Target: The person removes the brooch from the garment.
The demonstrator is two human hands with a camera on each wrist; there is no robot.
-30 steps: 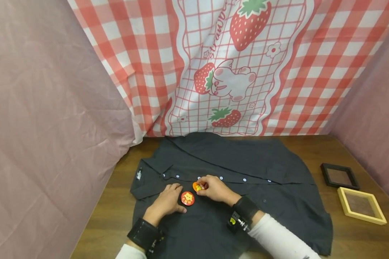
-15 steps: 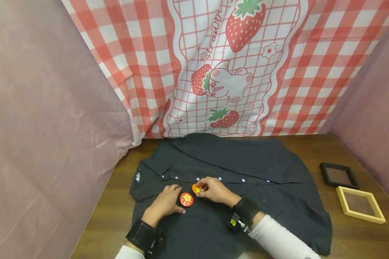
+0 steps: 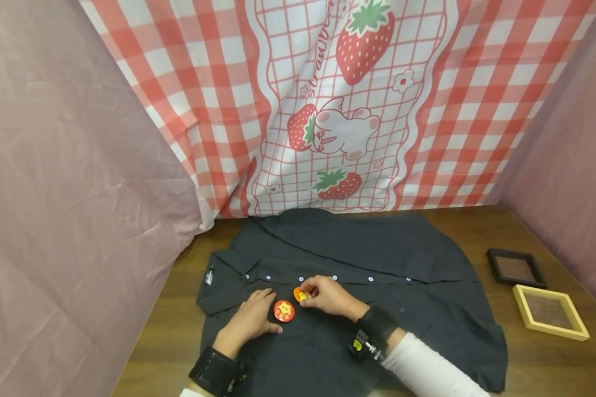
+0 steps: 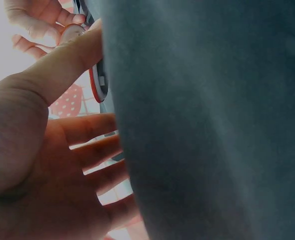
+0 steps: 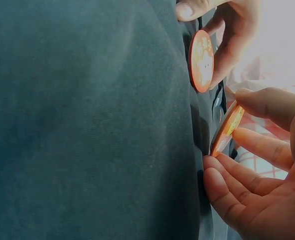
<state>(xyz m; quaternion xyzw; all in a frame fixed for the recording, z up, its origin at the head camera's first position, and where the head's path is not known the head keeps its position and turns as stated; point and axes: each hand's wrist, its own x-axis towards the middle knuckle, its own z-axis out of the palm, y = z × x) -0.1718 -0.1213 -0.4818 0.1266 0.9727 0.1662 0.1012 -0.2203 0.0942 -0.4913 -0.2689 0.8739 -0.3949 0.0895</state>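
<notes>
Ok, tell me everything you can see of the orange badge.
The orange badge is round and thin, with a yellow cartoon design on a glossy-looking face; the right hand partly covers it in the head view. That hand pinches it near the rim. The right wrist view shows it tilted, its lower edge close to the dark shirt. It is beside the red badge but apart from it, near the pale buttons. Whether it is pinned on, I can't tell.

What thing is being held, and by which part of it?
The right hand pinches the orange badge by its edge; the left hand rests on the shirt, holding nothing.
</notes>
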